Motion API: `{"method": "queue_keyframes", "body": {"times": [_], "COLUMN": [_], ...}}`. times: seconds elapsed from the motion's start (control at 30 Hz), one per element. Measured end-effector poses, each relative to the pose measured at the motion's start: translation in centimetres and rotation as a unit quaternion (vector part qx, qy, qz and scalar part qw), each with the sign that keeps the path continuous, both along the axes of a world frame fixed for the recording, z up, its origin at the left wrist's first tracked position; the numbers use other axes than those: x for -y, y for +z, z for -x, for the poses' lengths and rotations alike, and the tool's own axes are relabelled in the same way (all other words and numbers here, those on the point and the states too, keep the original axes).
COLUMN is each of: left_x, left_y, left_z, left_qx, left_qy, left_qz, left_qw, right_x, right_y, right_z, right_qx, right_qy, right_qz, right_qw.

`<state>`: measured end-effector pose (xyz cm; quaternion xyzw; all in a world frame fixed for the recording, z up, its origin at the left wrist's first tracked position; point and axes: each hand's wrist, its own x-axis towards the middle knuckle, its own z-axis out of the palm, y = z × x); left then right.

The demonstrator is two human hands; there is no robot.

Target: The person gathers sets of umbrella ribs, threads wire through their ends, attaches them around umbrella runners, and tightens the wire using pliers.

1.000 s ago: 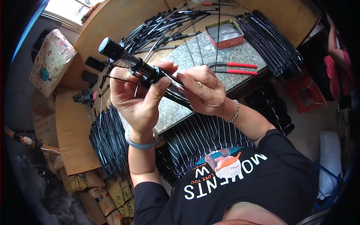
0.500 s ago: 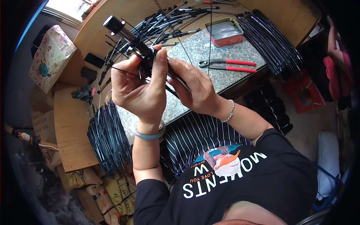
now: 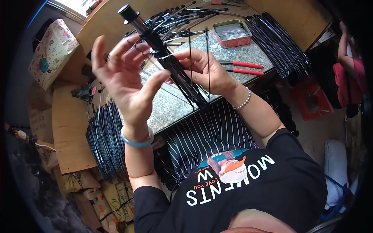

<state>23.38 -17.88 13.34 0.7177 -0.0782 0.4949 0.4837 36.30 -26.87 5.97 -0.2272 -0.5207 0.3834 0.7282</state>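
A black umbrella frame (image 3: 157, 43) slants over the near side of the stone-topped table, its capped shaft end up at the far left. Long thin ribs run down from its collar toward the table edge, and a couple stick out apart from the rest. My right hand (image 3: 211, 75) is closed on the ribs just below the collar. On the other side my left hand (image 3: 130, 83) is spread, fingers apart and blurred, with the thumb close to the ribs. Red-handled pliers (image 3: 245, 66) lie past my right hand, which hides their jaws.
A tin (image 3: 233, 42) of thin rods stands at the back. Bundles of black ribs lie at the right (image 3: 278, 46) and left (image 3: 105, 141); more frames (image 3: 180, 17) are piled behind. A patterned bag (image 3: 52, 54) is far left. Another person (image 3: 349, 70) sits right, by a red stool (image 3: 312, 103).
My left hand has let go of the umbrella frame and moved left, its fingers spreading. The frame has shifted slightly right, and its ribs show more. My right hand has moved a little right.
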Motion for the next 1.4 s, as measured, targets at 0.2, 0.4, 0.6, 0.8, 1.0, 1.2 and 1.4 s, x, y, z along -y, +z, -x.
{"method": "queue_keyframes", "body": {"times": [0.2, 0.4, 0.6, 0.8, 1.0, 1.2, 1.4], "left_x": [-2.2, -1.9, -2.2, -1.0, -0.5, -0.4, -0.1], "left_y": [0.8, 1.9, 1.8, 1.8, 1.1, 0.7, 1.2], "left_z": [0.1, 0.0, 0.0, -0.2, -0.2, -0.3, -0.2], "left_qx": [-0.124, -0.199, -0.176, -0.158, -0.141, -0.112, -0.126], "left_qy": [-0.144, -0.183, -0.189, -0.119, -0.116, -0.143, -0.162], "left_qz": [0.111, 0.123, 0.059, 0.008, 0.033, 0.044, 0.053], "left_qw": [0.975, 0.955, 0.964, 0.980, 0.983, 0.982, 0.977], "right_x": [-0.2, 0.2, 0.6, 0.9, 1.7, 1.8, 2.7], "right_y": [0.2, 0.4, -0.5, -0.7, 0.1, 0.2, 0.8], "right_z": [0.0, 0.5, 2.4, 2.7, 2.2, 1.9, 2.0], "right_qx": [0.018, 0.003, 0.005, 0.044, 0.025, 0.136, 0.122], "right_qy": [0.040, 0.028, -0.110, -0.153, -0.111, -0.178, -0.153], "right_qz": [-0.012, -0.016, -0.042, -0.071, -0.038, -0.054, 0.023], "right_qw": [0.999, 0.999, 0.993, 0.985, 0.993, 0.973, 0.980]}}
